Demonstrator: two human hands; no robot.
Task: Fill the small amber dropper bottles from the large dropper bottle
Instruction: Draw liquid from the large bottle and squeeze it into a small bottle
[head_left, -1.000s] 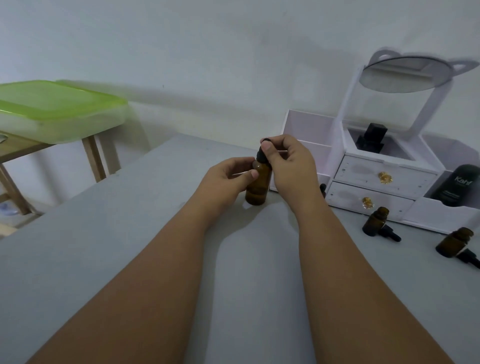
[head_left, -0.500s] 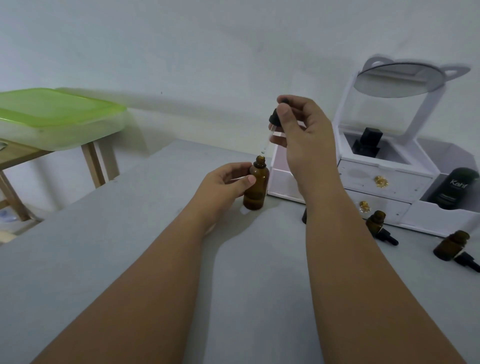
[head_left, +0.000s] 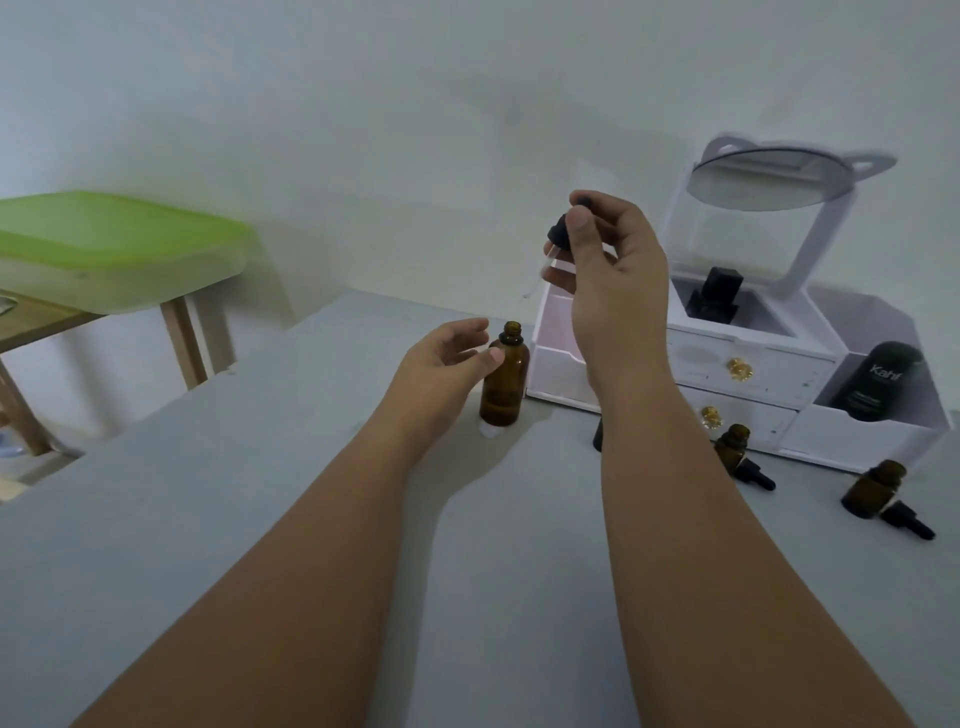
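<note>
Steadying the big amber bottle (head_left: 504, 384) on the matte grey table (head_left: 260, 493), my left hand (head_left: 441, 364) lies loose and uncurled, with only the thumb tip on the smooth glass shoulder so the open neck won't tip. Just right and higher, my right hand (head_left: 608, 275) pinches the black rubber dropper (head_left: 558, 239) by its bulb, the thin clear tube slanting down-left, clear of the neck. Further right, near the white drawer box (head_left: 748, 364), a small amber bottle (head_left: 732, 447) and a second one (head_left: 872, 491) stand open with their black droppers lying beside them, waiting, I judge, to be filled.
</note>
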